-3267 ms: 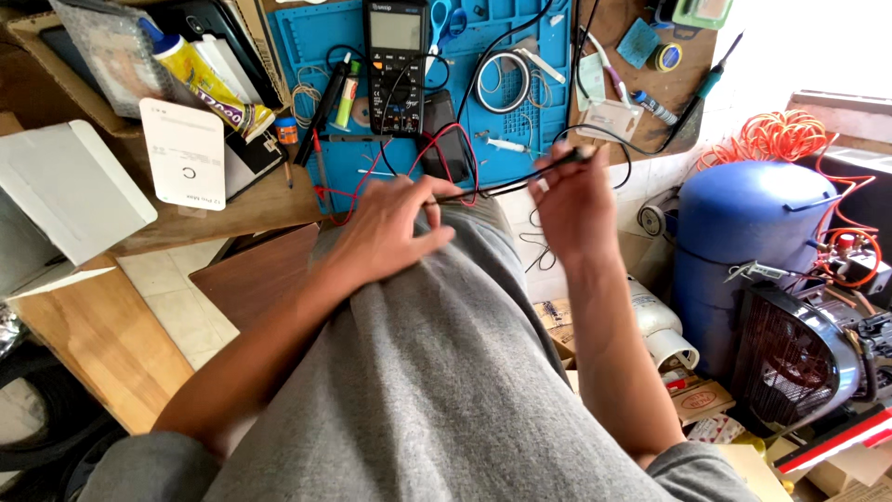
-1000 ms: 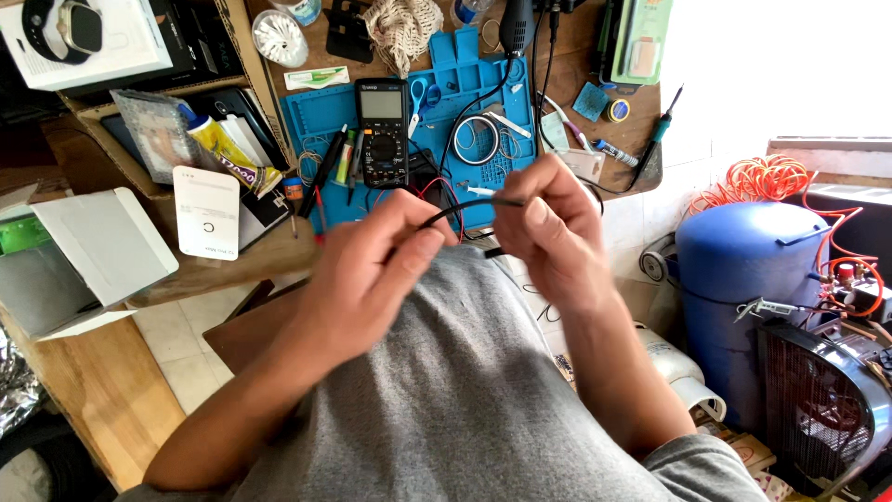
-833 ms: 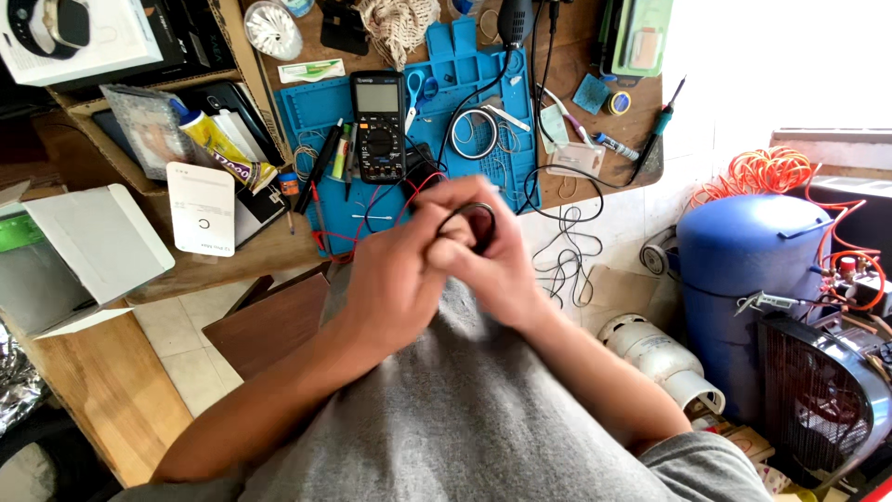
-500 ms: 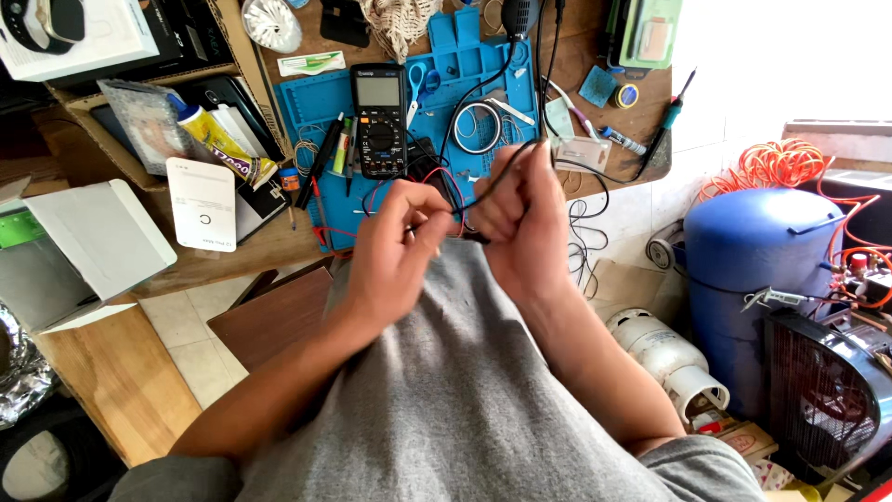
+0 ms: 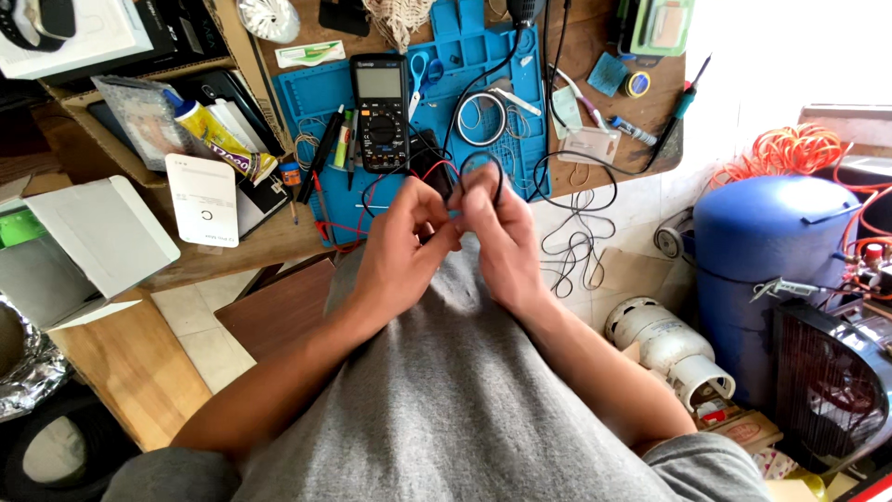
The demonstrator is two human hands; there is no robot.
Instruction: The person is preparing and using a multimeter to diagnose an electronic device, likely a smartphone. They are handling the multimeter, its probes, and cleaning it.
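Two hands (image 5: 404, 244) (image 5: 502, 237) pinch one black wire (image 5: 491, 172).

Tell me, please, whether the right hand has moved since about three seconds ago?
Yes. The right hand has come in leftward to meet the left hand on the black wire, below the multimeter; earlier it was apart, further right.

wooden bench (image 5: 595, 37), tiled floor (image 5: 190, 316), bright daylight

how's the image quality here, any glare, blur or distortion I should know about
Head view: the top right corner by the window is blown out white; the hands, left and right, and the thin black wire they pinch are fairly sharp; wide-angle bending shows at the edges, as on the blue tank.
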